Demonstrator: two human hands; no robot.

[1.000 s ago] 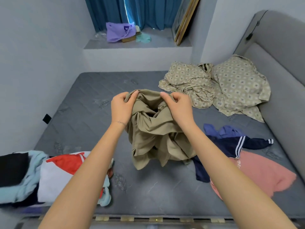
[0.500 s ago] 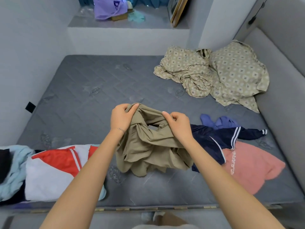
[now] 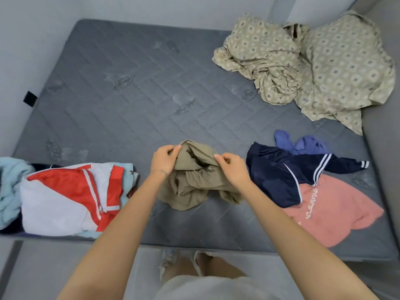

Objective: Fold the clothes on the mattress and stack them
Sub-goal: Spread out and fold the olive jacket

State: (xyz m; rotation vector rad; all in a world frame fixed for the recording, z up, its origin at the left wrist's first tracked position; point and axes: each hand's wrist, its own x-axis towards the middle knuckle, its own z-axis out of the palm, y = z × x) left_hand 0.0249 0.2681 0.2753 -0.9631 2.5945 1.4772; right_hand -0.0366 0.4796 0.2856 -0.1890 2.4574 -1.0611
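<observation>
Khaki garment (image 3: 195, 182) lowered onto mattress (image 3: 121, 109), crumpled, bunched, 2 hands pinching

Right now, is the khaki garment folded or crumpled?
Crumpled: the khaki garment is bunched in wrinkles, its top pinched by the left hand and right hand.

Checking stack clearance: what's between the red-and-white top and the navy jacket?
Head view: the khaki garment, pinched at its top edge by the left hand and right hand, bunched on the grey mattress.

Soft, even indoor light, no glare.
Only faint shadows on the mattress (image 3: 129, 105); wide-angle bend at the edges (walls (image 3: 32, 29) and mattress sides bow); slight blur overall, corners softest.
</observation>
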